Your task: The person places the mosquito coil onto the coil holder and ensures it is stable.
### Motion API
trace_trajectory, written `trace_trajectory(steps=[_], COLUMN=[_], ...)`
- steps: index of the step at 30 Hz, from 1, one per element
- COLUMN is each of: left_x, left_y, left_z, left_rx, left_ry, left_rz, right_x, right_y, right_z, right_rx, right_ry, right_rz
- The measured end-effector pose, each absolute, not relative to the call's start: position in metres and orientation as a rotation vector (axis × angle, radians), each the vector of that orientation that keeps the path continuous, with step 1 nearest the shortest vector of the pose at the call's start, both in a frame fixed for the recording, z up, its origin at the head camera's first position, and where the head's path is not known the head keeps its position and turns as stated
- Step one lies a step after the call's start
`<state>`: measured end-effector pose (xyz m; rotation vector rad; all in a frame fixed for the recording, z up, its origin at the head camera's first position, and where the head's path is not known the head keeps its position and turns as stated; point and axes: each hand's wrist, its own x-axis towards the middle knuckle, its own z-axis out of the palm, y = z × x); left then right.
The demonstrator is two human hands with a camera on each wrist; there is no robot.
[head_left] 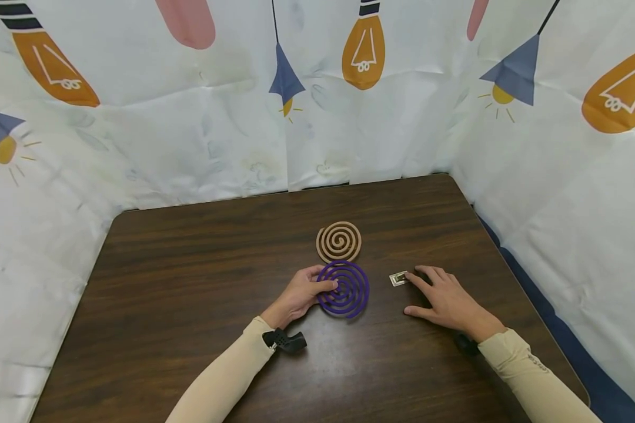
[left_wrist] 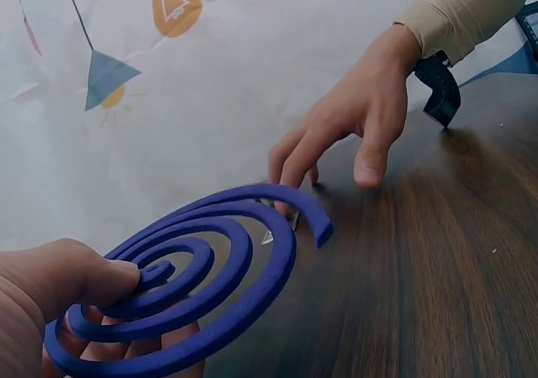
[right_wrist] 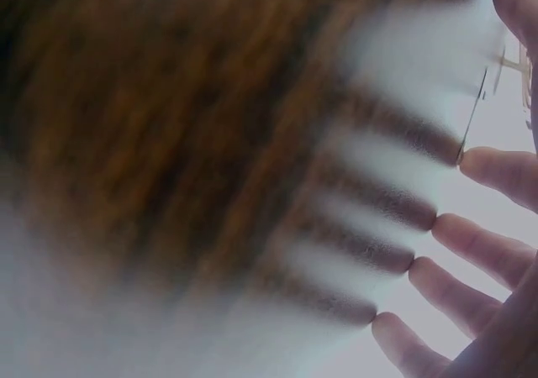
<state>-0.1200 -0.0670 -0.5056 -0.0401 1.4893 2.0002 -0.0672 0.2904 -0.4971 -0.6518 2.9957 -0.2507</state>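
My left hand [head_left: 298,295] pinches a purple mosquito coil [left_wrist: 286,244], thumb pressed on its centre and fingers underneath; the coil is raised at a tilt in the left wrist view. Just beyond it a tan mosquito coil [head_left: 339,241] lies flat on the table. To the right, a small flat metal coil stand [head_left: 395,280] rests on the tabletop, with the index fingertip of my right hand [head_left: 447,301] at its edge. That hand is spread, its thumb apart, and in the right wrist view its fingertips [right_wrist: 496,172] meet the shiny surface.
A dark wood-grain table [head_left: 190,305] with rounded corners carries everything. White cloth [head_left: 190,129] printed with lamps and bulbs hangs behind and along both sides. Both wrists wear a black camera band [head_left: 286,341].
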Motion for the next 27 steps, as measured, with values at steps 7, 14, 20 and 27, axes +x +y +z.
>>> trace_trajectory(steps=[7, 14, 20, 27], left_x=[-0.118, -0.117, -0.118, -0.120], left_y=[-0.060, -0.054, -0.049, -0.045], left_z=[-0.507, -0.509, -0.510, -0.506], left_rx=[-0.014, -0.003, -0.001, -0.012], left_ry=[1.458, 1.461, 1.454, 1.421], left_rz=[2.003, 1.996, 1.990, 1.992], right_x=[-0.066, -0.063, -0.063, -0.064], right_y=[0.287, 0.284, 0.283, 0.281], right_z=[-0.497, -0.498, -0.498, -0.497], right_rx=[-0.677, -0.685, -0.690, -0.683], right_ry=[3.003, 2.998, 3.003, 2.998], right_rz=[-0.247, -0.244, -0.244, -0.242])
